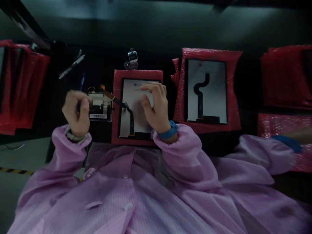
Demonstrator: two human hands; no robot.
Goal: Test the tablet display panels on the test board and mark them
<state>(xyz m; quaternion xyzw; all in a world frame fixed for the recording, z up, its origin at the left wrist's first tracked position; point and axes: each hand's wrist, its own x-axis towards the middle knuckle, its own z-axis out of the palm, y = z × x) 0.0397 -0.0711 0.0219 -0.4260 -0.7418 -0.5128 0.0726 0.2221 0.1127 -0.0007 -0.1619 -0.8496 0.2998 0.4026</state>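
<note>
A display panel [140, 113] with a pale back lies on a red bubble-wrap sheet [117, 75] in front of me. Its dark ribbon cable [132, 118] runs toward a small circuit board [98, 116] on the left. Beside that board is my left hand [77, 112], thumb and index finger close together near a thin, pale strip; what they hold, if anything, is too small to name. My right hand [156, 105], with a blue wristband, hovers over the panel's right part, thumb and fingers apart and nothing between them.
Right of centre, a second panel [215, 94] lies on red wrap. A metal counter [132, 59], a silver pen [71, 66] and a blue pen [82, 80] lie behind. Red-wrapped stacks stand at both sides. Another person's sleeve [265, 154] reaches in from the right.
</note>
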